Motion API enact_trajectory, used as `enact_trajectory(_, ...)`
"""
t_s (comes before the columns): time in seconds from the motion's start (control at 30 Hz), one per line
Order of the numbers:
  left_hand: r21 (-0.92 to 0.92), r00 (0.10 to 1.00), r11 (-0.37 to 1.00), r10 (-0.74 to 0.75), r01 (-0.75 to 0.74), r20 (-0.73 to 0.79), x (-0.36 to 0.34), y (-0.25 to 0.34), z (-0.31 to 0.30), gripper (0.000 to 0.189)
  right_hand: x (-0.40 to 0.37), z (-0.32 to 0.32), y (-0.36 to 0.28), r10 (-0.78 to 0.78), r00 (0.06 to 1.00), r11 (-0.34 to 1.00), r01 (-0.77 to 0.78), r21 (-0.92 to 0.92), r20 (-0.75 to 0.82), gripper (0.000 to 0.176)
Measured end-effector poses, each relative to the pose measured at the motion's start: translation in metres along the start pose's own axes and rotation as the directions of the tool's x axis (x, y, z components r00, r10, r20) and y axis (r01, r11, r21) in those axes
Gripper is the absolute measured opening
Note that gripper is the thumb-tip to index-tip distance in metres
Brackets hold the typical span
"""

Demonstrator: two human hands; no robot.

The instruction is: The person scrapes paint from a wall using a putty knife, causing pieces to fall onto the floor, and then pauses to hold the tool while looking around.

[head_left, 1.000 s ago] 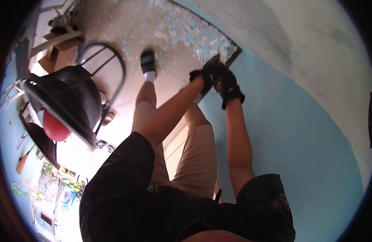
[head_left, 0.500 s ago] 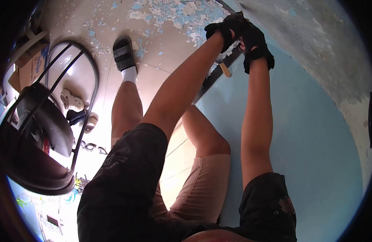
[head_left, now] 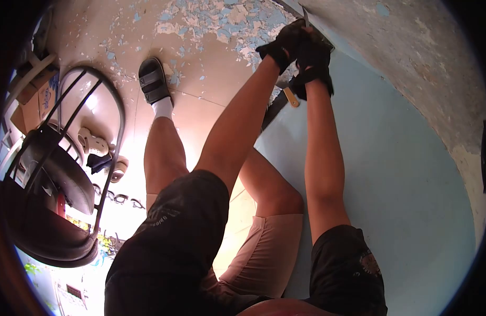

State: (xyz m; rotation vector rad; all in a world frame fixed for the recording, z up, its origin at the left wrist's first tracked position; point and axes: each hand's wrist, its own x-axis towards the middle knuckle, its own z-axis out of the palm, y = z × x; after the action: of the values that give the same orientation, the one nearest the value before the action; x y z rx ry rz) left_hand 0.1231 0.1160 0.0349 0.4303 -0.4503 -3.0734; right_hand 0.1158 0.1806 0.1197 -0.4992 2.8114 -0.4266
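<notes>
My left hand [head_left: 289, 41] and my right hand [head_left: 312, 52], both in black fingerless gloves, are pressed together near the top of the view, against the lower part of the wall. Their fingers are closed around what looks like a scraper; only its thin, pointed blade [head_left: 305, 17] shows above them, and the grip is hidden. Just below my hands, a wooden handle [head_left: 291, 97] rests by the dark baseboard [head_left: 274, 111]. Its other end is hidden.
Paint flakes [head_left: 216, 23] litter the tiled floor. The wall is light blue [head_left: 401, 174] below and has a rough grey patch [head_left: 411, 63]. A black-framed chair [head_left: 119, 100], shoes [head_left: 93, 142] and a cardboard box [head_left: 40, 102] stand left. The black slipper [head_left: 154, 79] is on a foot.
My two hands have shifted left together in the view, and the blade's tip now shows above them. The camera view has moved slightly. The wooden handle stays by the baseboard.
</notes>
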Motion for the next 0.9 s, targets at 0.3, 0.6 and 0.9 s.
enact_trajectory(0.3, 0.543, 0.836, -0.694, -0.158, -0.473, 0.526, 0.023, 0.029, -0.068, 0.023, 0.029, 0.034, -0.03, 0.313, 0.929, 0.926, -0.344, 0.153, 0.197, 0.039)
enact_trajectory(0.6, 0.895, 0.893, -0.058, 0.066, -0.443, 0.446, -0.004, 0.03, -0.012, 0.021, 0.009, 0.016, -0.014, 0.213, 0.975, 0.967, -0.219, 0.132, 0.057, 0.037)
enact_trajectory(0.9, 0.676, 0.844, -0.608, 0.017, -0.417, 0.536, 0.015, 0.027, -0.022, 0.014, 0.009, 0.001, -0.011, 0.157, 0.976, 0.951, -0.19, 0.245, 0.148, 0.03)
